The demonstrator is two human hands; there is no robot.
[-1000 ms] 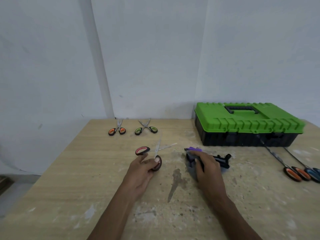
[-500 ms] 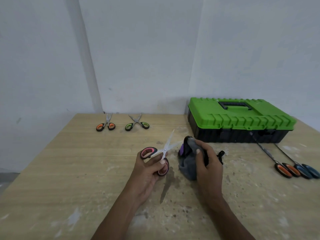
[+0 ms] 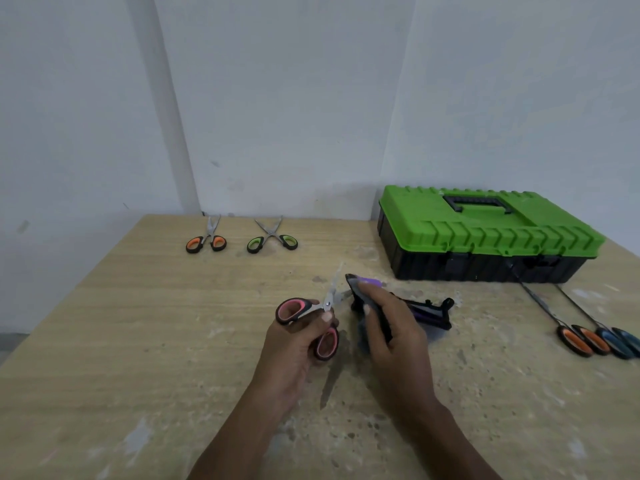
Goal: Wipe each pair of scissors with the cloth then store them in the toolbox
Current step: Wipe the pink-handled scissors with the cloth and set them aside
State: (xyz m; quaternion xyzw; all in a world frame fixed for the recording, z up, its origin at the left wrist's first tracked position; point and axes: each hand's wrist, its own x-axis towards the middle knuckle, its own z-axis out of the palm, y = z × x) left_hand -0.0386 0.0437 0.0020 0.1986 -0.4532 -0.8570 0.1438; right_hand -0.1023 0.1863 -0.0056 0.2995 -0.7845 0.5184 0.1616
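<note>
At mid-table [image 3: 138, 323], L hand [image 3: 294, 344] keeps a closed grip on pink-handled scissors [image 3: 294, 310], blades pointing away; R hand [image 3: 394, 337] grips the dark cloth [image 3: 372, 282] just beside the blades. Green-lidded toolbox [image 3: 485, 233] sits shut, back right.

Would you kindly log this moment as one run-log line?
left hand: holds pink scissors | right hand: grips cloth | toolbox: lid closed

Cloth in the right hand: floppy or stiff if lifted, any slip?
Likely floppy: the cloth bunches into folds where the right hand grips it. Probably light: one hand gathers it. The rough, blotchy table may snag it when pushed.
</note>
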